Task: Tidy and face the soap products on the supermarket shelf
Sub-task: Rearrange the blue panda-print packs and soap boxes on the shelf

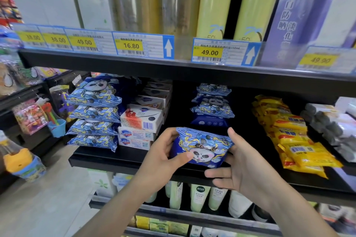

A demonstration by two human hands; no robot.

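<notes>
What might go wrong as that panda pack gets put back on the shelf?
The panda pack, held by the left hand and right hand, could knock the short pile behind it. The tilted soap box on the neighbouring box stack might slide off if bumped.

Along the upper shelf edge (115,61) I read price tags: 38.00 (57,40), 49.00 (84,42), 16.80 (131,46), 49.00 (209,52) and a blurry 49.90 (320,60). The white soap boxes (134,134) below say Safeguard.
</notes>
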